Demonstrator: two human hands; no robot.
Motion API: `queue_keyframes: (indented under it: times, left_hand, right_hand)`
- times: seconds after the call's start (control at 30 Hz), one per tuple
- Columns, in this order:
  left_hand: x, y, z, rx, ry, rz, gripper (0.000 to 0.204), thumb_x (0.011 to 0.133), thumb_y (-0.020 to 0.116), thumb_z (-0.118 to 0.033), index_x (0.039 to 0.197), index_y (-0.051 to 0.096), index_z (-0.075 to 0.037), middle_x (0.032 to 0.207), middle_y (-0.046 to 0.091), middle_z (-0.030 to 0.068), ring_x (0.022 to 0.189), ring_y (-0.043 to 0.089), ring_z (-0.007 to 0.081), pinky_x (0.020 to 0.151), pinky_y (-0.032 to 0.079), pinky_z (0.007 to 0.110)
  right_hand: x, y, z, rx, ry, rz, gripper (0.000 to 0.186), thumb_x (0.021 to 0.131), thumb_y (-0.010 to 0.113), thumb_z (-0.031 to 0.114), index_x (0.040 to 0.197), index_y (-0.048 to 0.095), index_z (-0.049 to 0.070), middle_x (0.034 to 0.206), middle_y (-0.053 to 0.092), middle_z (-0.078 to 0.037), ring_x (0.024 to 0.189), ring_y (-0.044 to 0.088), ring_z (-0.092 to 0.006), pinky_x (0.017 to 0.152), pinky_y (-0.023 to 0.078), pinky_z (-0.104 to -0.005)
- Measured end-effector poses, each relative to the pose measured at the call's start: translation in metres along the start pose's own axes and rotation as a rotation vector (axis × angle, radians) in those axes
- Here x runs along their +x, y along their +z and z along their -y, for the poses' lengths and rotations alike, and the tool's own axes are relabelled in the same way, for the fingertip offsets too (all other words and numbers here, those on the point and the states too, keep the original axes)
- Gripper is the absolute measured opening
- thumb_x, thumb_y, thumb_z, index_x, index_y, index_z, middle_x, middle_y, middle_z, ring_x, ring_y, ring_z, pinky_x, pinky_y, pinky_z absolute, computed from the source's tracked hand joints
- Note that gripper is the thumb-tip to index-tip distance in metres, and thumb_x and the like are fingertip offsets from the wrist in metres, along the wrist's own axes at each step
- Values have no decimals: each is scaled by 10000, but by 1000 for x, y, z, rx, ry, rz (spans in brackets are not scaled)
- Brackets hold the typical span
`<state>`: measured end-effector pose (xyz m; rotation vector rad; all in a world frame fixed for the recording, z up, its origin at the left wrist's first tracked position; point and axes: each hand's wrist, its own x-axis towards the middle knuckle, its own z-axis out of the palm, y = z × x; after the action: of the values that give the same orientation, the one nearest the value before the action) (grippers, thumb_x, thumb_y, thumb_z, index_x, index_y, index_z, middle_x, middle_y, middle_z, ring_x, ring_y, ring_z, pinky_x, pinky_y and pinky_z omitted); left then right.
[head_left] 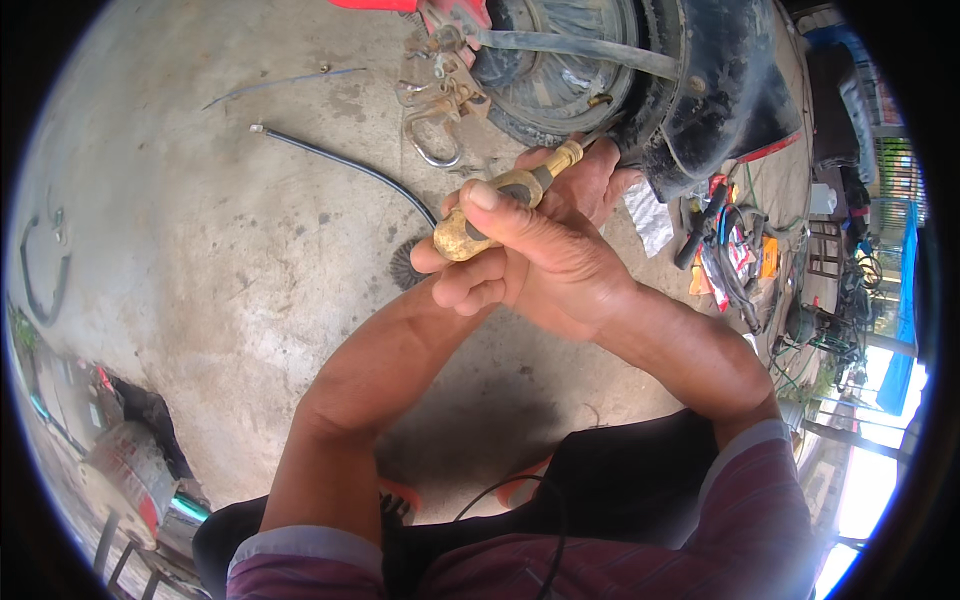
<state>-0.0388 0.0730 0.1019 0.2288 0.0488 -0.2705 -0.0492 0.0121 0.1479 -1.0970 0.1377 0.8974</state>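
My right hand [540, 255] grips a worn brass tool [465, 234] with a slim nozzle, its thumb lying along the body. Behind it, my left hand [593, 172] is curled beside the nozzle, close to a dusty black tyred wheel [545, 95]; what it holds is hidden. A black hose [355, 170] runs across the concrete floor [180, 260] toward the brass tool. Above my hands lie rusty metal parts with a hooked clamp [435, 120]. A round ribbed dark object [408, 265] sits partly hidden behind my left forearm.
A black fender [720, 100] and grey bar [570, 50] adjoin the wheel. Mixed tools and packets [730, 250] lie at the right. A cylindrical container [130, 480] stands by a dark hole at lower left. Thin wire and a bent hose [45, 290] lie at the left.
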Motion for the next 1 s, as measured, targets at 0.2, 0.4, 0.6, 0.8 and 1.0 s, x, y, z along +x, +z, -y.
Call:
queue_keyframes:
  times: [0.2,0.4,0.6,0.8,1.0]
  left_hand:
    - [34,-24,10,1387,336,42,751,854,726,-681,1217,634,-30,1154,679,136,1087,686,304,960,571,444]
    - [60,-52,32,1933,1075,82,299,893,806,-359,886,697,-81,859,724,76,720,716,317,617,576,442]
    - [63,-62,34,1889,932,148,321,878,827,-347,828,664,-74,824,709,97,676,704,344,577,563,460]
    - [62,-50,35,1803,898,156,276,913,783,-284,823,643,-64,807,695,136,672,688,390,574,551,490]
    - [48,-50,28,1775,805,103,340,971,731,-372,899,654,-49,788,683,156,660,654,364,602,520,447]
  right_hand:
    - [20,16,-7,78,-90,-49,347,1059,692,378,1188,676,56,1136,766,-181,953,790,-245,828,655,-361]
    - [38,19,-14,102,-105,-122,437,1053,705,371,1202,630,-33,1114,741,-195,1004,773,-276,851,650,-346]
    - [54,30,-15,215,-190,-178,399,1046,718,336,1210,625,-15,1087,727,-154,990,762,-274,848,651,-379]
    - [50,34,-9,165,-185,-167,416,1041,722,362,1261,624,24,1135,732,-162,1024,752,-257,876,635,-374]
    - [36,30,-8,63,-120,-155,500,1028,729,420,1317,609,30,1198,723,-183,1064,737,-246,923,611,-366]
